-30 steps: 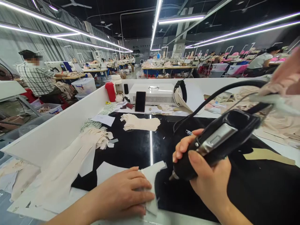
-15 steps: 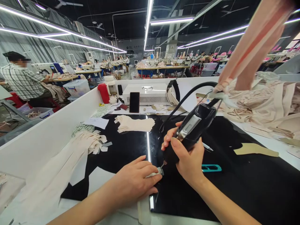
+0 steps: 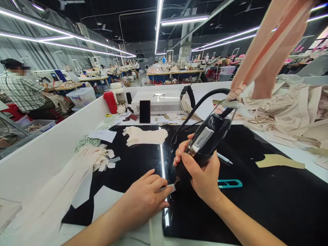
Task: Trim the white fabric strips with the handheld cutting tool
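Observation:
My right hand (image 3: 202,171) is wrapped round a black hand-held power tool (image 3: 207,136) with a silver plate and a thick cable. The tool tilts down to the left, and its thin tip sits close to a small pale strip (image 3: 171,188). My left hand (image 3: 147,194) has its fingers closed on that strip, low over the black work surface (image 3: 194,218); most of the strip is hidden by the fingers. Pink fabric bands (image 3: 269,51) are tied at the tool's top end and rise to the upper right.
A teal cutter (image 3: 230,183) and a pen (image 3: 224,158) lie beside my right hand. Cream pieces (image 3: 146,135) are stacked ahead, with fabric strips (image 3: 58,184) at left and a fabric heap (image 3: 294,106) at right. A phone (image 3: 145,111) leans on a white box (image 3: 160,99).
Both hands and the tool sit slightly further left, as the view has shifted a little. My left fingers have drawn closer together round the strip, and less of it shows.

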A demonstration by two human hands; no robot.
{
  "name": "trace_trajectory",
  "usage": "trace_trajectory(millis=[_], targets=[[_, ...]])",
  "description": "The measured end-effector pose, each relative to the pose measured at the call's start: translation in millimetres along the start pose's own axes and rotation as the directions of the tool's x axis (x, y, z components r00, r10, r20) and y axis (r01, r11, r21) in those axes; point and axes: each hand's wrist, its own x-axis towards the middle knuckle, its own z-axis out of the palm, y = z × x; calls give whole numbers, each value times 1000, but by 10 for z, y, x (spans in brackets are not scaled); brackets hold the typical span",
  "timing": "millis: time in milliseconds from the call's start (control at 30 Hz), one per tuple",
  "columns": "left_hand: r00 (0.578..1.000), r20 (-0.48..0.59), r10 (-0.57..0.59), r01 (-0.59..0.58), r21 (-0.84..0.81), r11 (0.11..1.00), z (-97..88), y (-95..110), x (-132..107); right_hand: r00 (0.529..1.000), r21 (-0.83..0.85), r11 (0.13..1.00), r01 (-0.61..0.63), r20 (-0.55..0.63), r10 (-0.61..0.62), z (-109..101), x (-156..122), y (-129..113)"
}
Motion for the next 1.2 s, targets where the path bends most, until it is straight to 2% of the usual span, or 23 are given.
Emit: trace_trajectory(millis=[467,1067,1200], targets=[[1000,19,-19,19,-20,1000,-6,13,6,999,5,1000,-26,-43,26,-17,15,-16],[999,33,-18,19,-27,999,-9,23,3,999,-26,999,-23,-43,22,13,-5,-23],[999,31,-23,24,-31,999,-2,18,-2,998,0,999,-52,-39,52,-20,-23,-59]])
